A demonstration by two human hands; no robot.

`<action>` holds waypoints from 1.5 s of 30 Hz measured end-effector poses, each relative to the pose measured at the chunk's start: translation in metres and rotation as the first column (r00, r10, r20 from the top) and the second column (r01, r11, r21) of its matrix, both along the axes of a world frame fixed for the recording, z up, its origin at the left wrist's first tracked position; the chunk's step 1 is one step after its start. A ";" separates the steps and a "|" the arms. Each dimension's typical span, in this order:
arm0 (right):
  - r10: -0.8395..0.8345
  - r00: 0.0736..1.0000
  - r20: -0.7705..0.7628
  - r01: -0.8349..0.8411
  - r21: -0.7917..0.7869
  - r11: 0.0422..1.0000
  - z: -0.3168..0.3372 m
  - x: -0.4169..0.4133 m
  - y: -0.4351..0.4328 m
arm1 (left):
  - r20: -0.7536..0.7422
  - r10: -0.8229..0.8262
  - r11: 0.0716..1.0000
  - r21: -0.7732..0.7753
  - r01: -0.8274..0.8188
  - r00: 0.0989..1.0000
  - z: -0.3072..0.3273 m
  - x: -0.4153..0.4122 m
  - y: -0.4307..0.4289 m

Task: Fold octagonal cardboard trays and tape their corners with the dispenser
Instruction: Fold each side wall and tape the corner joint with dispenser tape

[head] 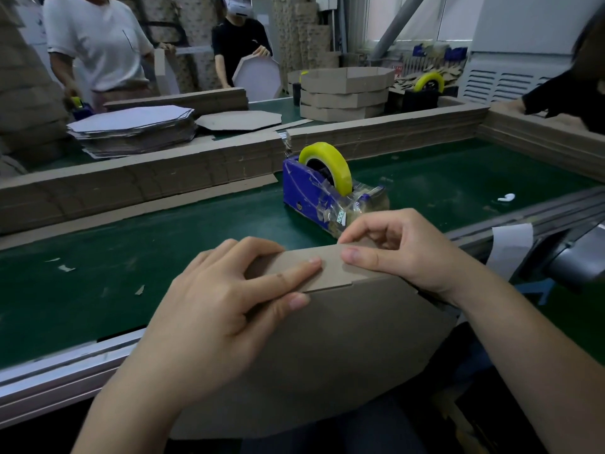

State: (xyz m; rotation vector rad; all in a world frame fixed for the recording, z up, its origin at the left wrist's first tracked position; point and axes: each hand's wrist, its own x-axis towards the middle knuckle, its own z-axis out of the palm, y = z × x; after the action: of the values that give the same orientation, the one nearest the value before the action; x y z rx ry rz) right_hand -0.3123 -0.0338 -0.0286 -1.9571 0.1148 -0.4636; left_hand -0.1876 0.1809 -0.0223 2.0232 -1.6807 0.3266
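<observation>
Head view: tray (327, 348) tilted at the desk (98, 273) edge, one wall folded up. Left grip (229, 290) clamps the flap; right grip (402, 253) pinches the corner beside it. Tape there: cannot tell. Dispenser (324, 191) stands just beyond. Finished stack (347, 93) far back; blanks (131, 129) remain.

Bare forearms (137, 398); left hand (209, 309) and right hand (402, 253) show short nails (315, 261).
</observation>
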 end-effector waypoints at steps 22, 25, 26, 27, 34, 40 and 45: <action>-0.450 0.792 -0.413 0.569 0.234 0.788 0.005 0.063 -0.102 | 0.042 0.012 0.999 -0.049 -0.010 0.999 -0.004 -0.005 -0.009; -0.398 0.802 -0.445 0.569 0.368 0.735 0.007 0.061 -0.103 | 0.043 0.012 0.999 -0.045 -0.010 0.999 -0.004 -0.005 -0.011; -0.393 0.801 -0.452 0.575 0.395 0.716 0.009 0.061 -0.103 | 0.043 0.012 0.999 -0.043 -0.010 0.999 -0.004 -0.005 -0.011; -0.394 0.799 -0.455 0.580 0.408 0.705 0.011 0.061 -0.103 | 0.043 0.012 0.999 -0.043 -0.010 0.999 -0.004 -0.005 -0.011; -0.443 0.841 -0.310 0.539 0.532 0.653 0.004 0.052 -0.096 | 0.042 0.007 0.998 -0.059 -0.005 0.999 -0.006 -0.003 -0.012; -0.507 0.858 -0.083 0.411 0.705 0.579 -0.024 0.047 -0.095 | 0.028 0.008 0.998 -0.055 -0.006 1.000 -0.007 -0.001 -0.013; -0.527 0.849 0.029 0.332 0.748 0.575 -0.038 0.044 -0.092 | 0.021 0.010 0.999 -0.044 -0.009 1.000 -0.007 0.001 -0.014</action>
State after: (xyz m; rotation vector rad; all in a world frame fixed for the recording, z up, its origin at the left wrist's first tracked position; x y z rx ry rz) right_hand -0.2685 -0.1260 -0.0661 -1.0423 0.5513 -0.8425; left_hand -0.1867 0.1673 -0.0290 2.0031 -1.6621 0.3865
